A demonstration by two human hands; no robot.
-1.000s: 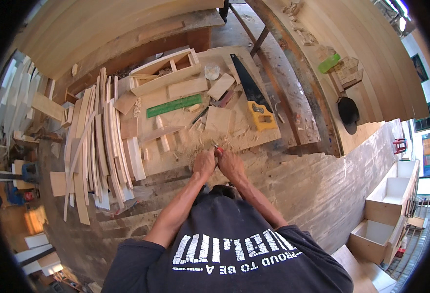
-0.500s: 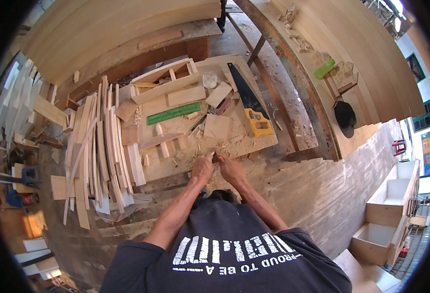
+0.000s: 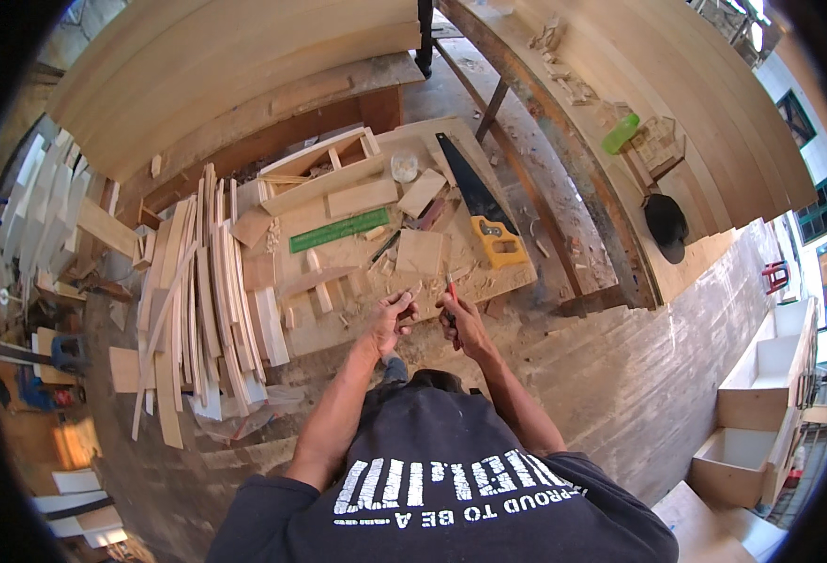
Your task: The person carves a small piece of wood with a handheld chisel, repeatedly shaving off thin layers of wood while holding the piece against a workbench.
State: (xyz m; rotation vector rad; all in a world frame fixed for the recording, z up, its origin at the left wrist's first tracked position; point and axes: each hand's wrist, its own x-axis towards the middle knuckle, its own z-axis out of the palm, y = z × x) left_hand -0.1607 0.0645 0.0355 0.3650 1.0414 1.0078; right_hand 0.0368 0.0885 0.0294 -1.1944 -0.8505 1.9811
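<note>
My left hand [image 3: 394, 317] has its fingers curled at the near edge of the work board [image 3: 357, 310]; whatever it may grip is too small to make out. My right hand [image 3: 462, 327], just beside it, grips a thin red tool [image 3: 451, 287] pointing forward. Ahead of them lie a square wooden block [image 3: 421, 251], a dark slim tool [image 3: 385, 246], pale shavings and small offcuts. A green ruler [image 3: 338, 230] and a yellow-handled saw [image 3: 498, 239] lie farther up the board.
Long wooden strips [image 3: 197, 310] are piled at left. A wooden frame [image 3: 319, 183] and a clear jar [image 3: 404, 167] stand at back. A right-hand bench holds a green bottle [image 3: 621, 133] and black cap [image 3: 665, 225]. Open boxes [image 3: 756, 394] sit lower right.
My hands, together around the red tool earlier, have moved apart. The right hand now carries the red tool off to the right; the left has shifted slightly left, fingers more visible.
</note>
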